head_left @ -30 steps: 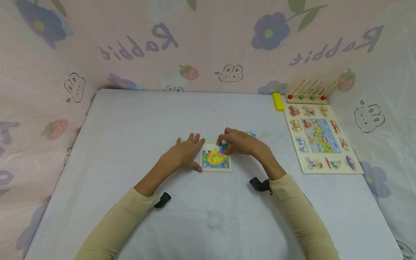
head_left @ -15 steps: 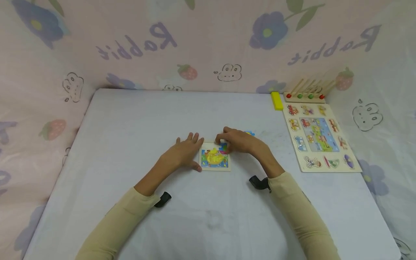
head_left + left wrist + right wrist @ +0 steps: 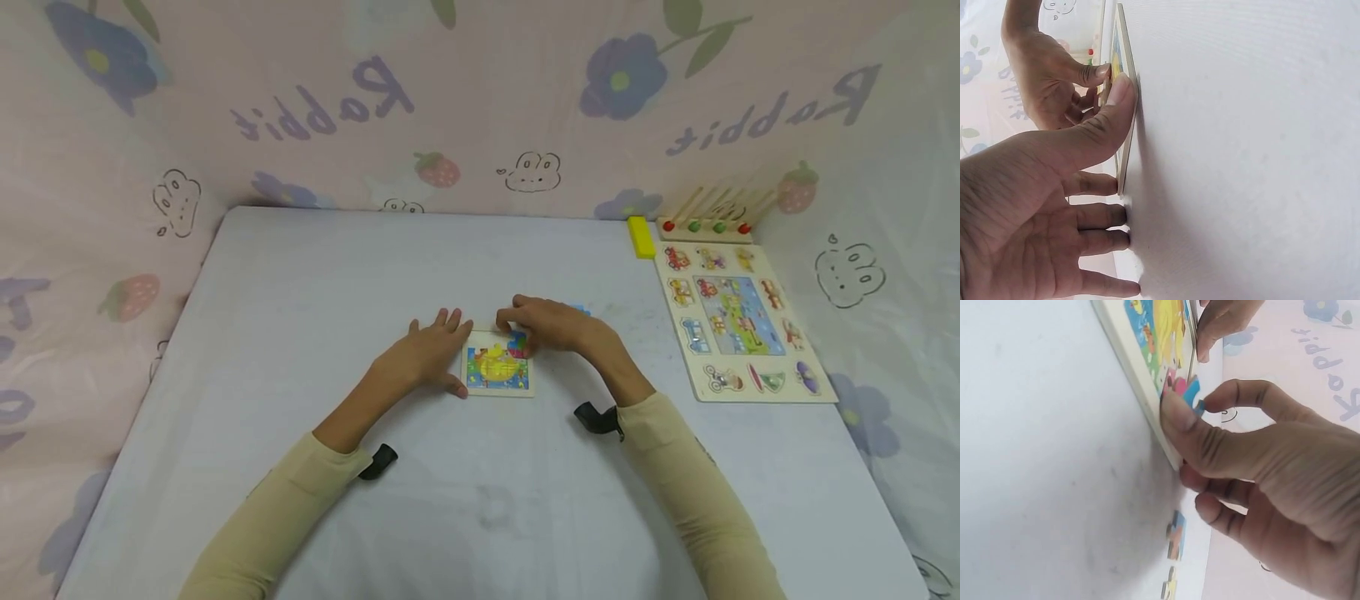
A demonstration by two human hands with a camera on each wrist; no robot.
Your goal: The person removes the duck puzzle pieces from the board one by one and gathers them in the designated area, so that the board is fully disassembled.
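A small jigsaw in a pale wooden frame [image 3: 498, 395], with a yellow picture, lies mid-table. The left hand [image 3: 417, 358] rests at its left side, fingers spread and thumb on the frame's edge. At the upper right corner, the right hand [image 3: 553, 325] pinches a blue puzzle piece [image 3: 1192, 392] between thumb and index finger; the piece is tilted above the board in the right wrist view. Two loose pieces lie beyond that corner, a blue and orange one [image 3: 1176, 536] and a yellow one [image 3: 1170, 585].
On the right of the white table [image 3: 337, 267] lies a large wooden picture board [image 3: 682, 367]. Behind it stands a pegged wooden rack [image 3: 705, 235] with red and green beads, beside a yellow block [image 3: 641, 237]. Patterned cloth [image 3: 480, 100] hangs around the table's back and sides.
The right hand's fingers have shifted slightly at the jigsaw's upper right corner. The left hand has stayed at the frame's left side.
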